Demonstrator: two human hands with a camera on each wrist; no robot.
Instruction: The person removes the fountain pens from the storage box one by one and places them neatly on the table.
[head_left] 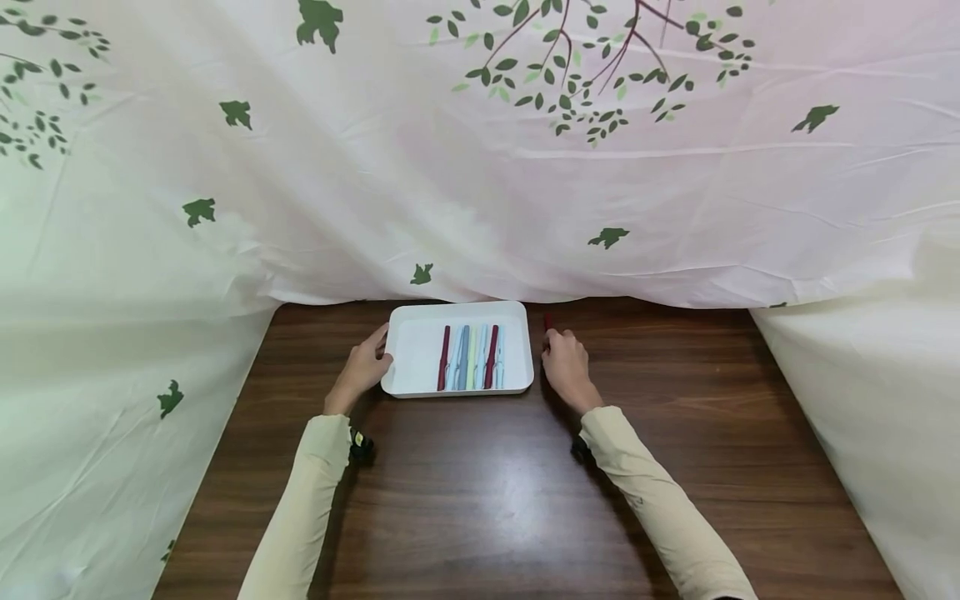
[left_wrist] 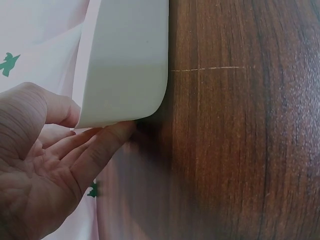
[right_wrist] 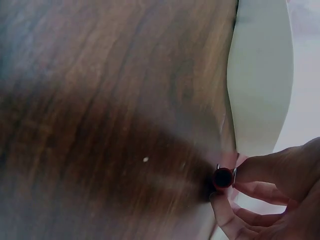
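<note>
A white tray (head_left: 412,350) lies near the far edge of the table, with several pens (head_left: 471,358) side by side in its right half: dark red, pale blue, grey-blue and pale yellow. At the tray's left end, my left hand (head_left: 363,364) grips the edge. The left wrist view shows its thumb (left_wrist: 62,111) at the rim and fingers (left_wrist: 102,150) under the corner. Just right of the tray, my right hand (head_left: 567,367) pinches a dark red pen (head_left: 547,322). In the right wrist view one round dark end of that pen (right_wrist: 223,177) and a metal clip show between thumb and fingers.
The brown wooden table (head_left: 480,500) spreads in front of the tray and to both sides. White cloth (head_left: 480,208) printed with leaves and birds hangs close behind the tray and along both table sides. A dark device (head_left: 362,447) sits at the left wrist.
</note>
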